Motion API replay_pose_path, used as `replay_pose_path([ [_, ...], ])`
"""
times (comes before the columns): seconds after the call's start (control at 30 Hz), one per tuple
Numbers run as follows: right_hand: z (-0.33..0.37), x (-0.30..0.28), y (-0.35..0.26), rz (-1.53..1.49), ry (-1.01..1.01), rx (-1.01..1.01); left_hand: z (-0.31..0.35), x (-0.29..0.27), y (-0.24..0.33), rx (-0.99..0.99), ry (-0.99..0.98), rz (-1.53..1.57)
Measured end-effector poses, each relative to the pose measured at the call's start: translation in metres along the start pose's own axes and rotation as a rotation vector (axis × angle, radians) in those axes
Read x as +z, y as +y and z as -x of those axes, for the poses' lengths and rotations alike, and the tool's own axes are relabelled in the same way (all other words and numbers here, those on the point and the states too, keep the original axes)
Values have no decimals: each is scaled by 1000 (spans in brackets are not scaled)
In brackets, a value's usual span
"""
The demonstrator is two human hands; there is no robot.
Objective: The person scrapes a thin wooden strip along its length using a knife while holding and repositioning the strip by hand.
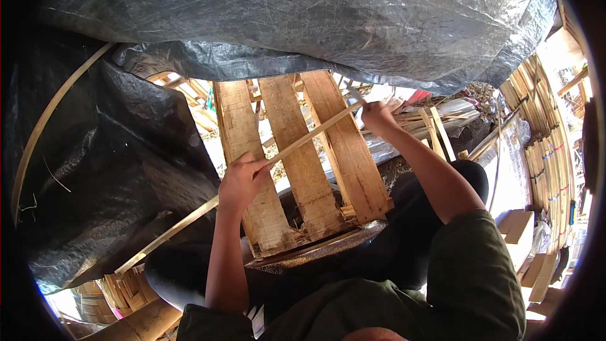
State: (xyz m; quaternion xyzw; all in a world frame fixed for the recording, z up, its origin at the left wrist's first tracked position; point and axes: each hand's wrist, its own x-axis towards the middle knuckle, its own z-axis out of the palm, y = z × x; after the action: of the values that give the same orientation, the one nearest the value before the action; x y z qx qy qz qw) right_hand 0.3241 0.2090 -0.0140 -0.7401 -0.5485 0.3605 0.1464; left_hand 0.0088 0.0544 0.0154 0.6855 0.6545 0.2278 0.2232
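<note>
A long, pale bamboo strip (315,131) runs slantwise in front of me, from low on the left up to my right hand. My left hand (240,182) is closed around the strip near its middle, and the lower part passes on beyond my wrist. At the strip's upper end my right hand (380,119) is closed on a knife, its short grey blade (355,93) jutting out beside the strip; the handle is hidden in my fingers. Beneath the strip is a stand of three wooden planks (303,170) with gaps between them, between my knees.
A dark plastic tarp (303,19) hangs low across the far side, and more black sheeting (126,189) covers the left. A bent bamboo strip (47,120) lies against it. Bundled bamboo strips (546,170) stand at the right, with loose pieces (442,132) beside my right forearm.
</note>
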Motion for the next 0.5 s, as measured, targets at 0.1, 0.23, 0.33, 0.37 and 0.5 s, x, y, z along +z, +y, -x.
replay_pose_path([
  [0.1, -11, -8, 7, 242, 2, -318, 1, -2, 0, -6, -16, -19],
  [0.23, -8, -3, 15, 112, 109, -13, 4, 6, 1, 65, 34, -52],
  [0.33, 8, 3, 3, 99, -70, -75, 3, 10, 1, 50, 4, -70],
  [0.37, 6, 2, 1, 94, -66, -84, 5, 8, 0, 52, 18, -68],
  [0.5, -63, -13, 75, 816, 234, -694, -8, 10, 13, 98, 17, -25],
])
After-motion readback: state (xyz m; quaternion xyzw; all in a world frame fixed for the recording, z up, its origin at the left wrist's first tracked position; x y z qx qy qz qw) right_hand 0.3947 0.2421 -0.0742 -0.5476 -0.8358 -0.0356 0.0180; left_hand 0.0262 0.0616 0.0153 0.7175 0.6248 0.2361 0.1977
